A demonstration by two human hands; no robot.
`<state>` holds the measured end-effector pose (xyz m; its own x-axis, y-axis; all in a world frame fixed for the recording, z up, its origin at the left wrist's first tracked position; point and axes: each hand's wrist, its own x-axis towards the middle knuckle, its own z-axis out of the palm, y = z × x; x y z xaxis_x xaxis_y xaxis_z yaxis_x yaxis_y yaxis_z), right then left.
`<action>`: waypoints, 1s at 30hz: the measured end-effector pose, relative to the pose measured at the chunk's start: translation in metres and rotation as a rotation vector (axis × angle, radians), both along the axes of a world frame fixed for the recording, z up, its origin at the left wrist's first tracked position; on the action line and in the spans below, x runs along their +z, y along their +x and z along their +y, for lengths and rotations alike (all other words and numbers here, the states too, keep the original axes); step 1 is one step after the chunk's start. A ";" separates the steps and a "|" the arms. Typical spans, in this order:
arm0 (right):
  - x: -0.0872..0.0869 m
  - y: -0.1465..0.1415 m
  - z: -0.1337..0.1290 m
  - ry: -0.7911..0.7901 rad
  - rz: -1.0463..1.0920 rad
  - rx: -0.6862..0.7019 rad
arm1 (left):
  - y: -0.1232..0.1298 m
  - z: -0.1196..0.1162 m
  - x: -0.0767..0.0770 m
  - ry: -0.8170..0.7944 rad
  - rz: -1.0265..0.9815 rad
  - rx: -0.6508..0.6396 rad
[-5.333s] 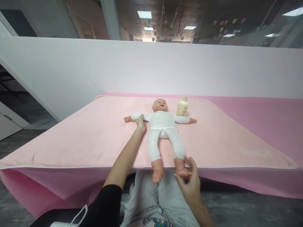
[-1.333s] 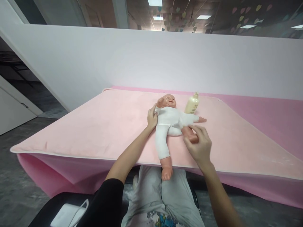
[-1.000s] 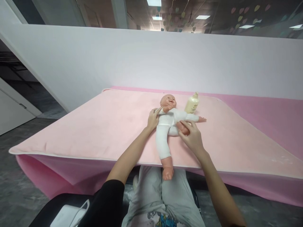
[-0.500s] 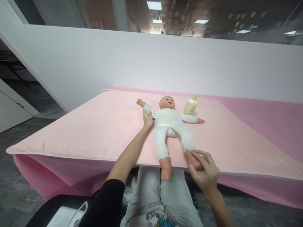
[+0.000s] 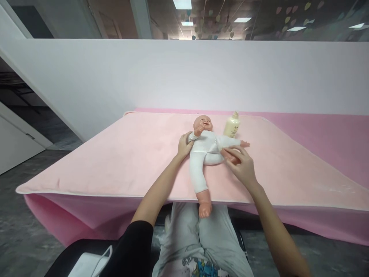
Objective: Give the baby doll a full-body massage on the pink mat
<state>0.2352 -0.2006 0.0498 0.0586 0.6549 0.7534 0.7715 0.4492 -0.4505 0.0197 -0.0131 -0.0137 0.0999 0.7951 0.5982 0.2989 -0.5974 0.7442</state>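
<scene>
A baby doll (image 5: 206,144) in a white suit lies on its back on the pink mat, head toward the wall. My left hand (image 5: 185,145) is closed around the doll's arm on the left side, whose fist is folded up near its chin. With my right hand (image 5: 241,163) I grip the doll's foot (image 5: 230,156) on the right side, and that leg is bent up toward the belly. The other leg (image 5: 198,177) lies straight, its bare foot hanging past the mat's near edge. Beside the doll's outstretched arm stands a pale yellow pump bottle (image 5: 231,125).
The pink mat (image 5: 138,154) covers a table draped in darker pink cloth (image 5: 331,146). Behind it rises a white partition (image 5: 201,73) with glass above. My lap is under the near edge. A white device with a cable (image 5: 88,265) sits at the lower left.
My right hand has pushed the doll's foot up toward its belly, bending the leg. My left hand has folded the doll's arm in from outstretched to near its chin.
</scene>
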 end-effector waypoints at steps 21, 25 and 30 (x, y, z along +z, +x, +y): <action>-0.017 0.037 -0.042 -0.603 0.802 0.165 | -0.004 0.007 0.013 -0.541 -0.929 0.100; -0.012 0.028 0.030 -0.975 1.165 0.462 | -0.004 0.008 0.013 -0.542 -0.935 0.095; -0.021 0.015 0.095 -1.005 1.418 0.484 | -0.003 0.011 0.012 -0.536 -0.948 0.115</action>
<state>0.2503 -0.1059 0.0286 -0.0774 0.9342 -0.3481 -0.5049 -0.3378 -0.7943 0.0169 -0.0026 -0.0017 -0.3105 0.9500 -0.0334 -0.4993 -0.1331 0.8562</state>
